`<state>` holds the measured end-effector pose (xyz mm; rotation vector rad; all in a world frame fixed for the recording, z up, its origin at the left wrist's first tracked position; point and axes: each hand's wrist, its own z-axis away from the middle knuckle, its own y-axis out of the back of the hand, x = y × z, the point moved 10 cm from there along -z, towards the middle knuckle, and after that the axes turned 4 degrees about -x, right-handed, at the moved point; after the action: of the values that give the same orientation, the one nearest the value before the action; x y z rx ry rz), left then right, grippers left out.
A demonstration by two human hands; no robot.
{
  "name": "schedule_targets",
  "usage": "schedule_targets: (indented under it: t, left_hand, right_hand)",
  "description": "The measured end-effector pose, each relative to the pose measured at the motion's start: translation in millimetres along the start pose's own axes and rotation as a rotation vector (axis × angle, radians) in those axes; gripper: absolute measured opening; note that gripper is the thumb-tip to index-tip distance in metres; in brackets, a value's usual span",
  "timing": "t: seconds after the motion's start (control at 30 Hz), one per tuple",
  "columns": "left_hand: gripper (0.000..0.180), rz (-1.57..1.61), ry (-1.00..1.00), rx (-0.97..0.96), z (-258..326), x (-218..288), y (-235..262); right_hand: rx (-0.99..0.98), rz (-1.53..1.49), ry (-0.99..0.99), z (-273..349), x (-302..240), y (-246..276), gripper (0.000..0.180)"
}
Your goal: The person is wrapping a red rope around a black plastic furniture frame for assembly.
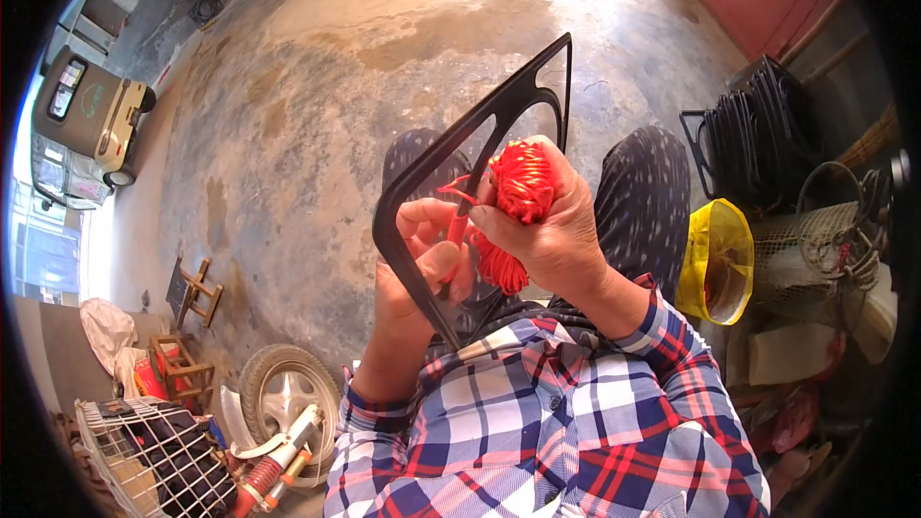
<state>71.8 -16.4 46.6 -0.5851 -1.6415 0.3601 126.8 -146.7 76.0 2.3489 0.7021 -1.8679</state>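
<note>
A black frame (pixel 460 129) with a rounded corner and an inner curved bar stands tilted over my lap. My left hand (pixel 427 254) is closed round its inner bar, where red cord (pixel 458 228) is wound in a short band. In my right hand (pixel 561 221) is a bundle of shiny red cord (pixel 523 180), gripped by the thumb and fingers just right of the bar. Part of the bundle hangs below that hand. A loose strand of cord sticks out to the left of the bar. My left fingertips are partly hidden behind the frame.
To my right stand a yellow bag (pixel 718 264), a stack of black frames (pixel 763 125) and a wire mesh roll (pixel 806 240). On the left are a wheel (pixel 251 393), a white wire basket (pixel 115 460), a small wooden stool (pixel 187 369) and a parked three-wheeled vehicle (pixel 91 120).
</note>
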Motion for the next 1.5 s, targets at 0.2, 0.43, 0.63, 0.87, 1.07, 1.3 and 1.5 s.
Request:
schedule_targets:
  t: [0.2, 0.43, 0.63, 0.87, 1.07, 1.3, 1.5]
  left_hand:
    - [0.036, -0.123, 0.006, 0.064, 1.5, 1.8, -2.0]
    - [0.033, -0.085, -0.006, 0.055, -2.2, 2.6, 9.3]
    - [0.031, -0.021, -0.042, 0.023, -5.3, 9.9, 37.0]
    - [0.036, 0.066, -0.039, -0.007, -6.1, 15.7, 34.2]
    - [0.040, 0.091, -0.098, -0.069, -2.8, 20.0, 41.9]
    - [0.036, -0.037, -0.024, 0.075, -2.0, 20.9, 47.2]
    - [0.038, 0.043, 0.024, 0.047, -3.1, 17.5, 27.8]
  right_hand:
    - [0.015, 0.004, -0.021, 1.1, 0.3, 2.6, 0.034]
    - [0.019, -0.137, -0.071, 0.3, 0.0, 7.9, 0.029]
    - [-0.222, -0.733, -0.055, 11.7, -35.1, 28.9, 0.032]
    - [-0.300, -0.757, -0.098, 29.7, -48.4, 26.7, 0.042]
    - [-0.254, -0.676, -0.095, 29.8, -46.1, 29.6, 0.039]
    - [0.162, -0.892, -0.325, 9.5, 35.7, 73.1, 0.031]
    - [-0.446, -0.650, -0.284, 17.1, -1.2, -25.1, 0.070]
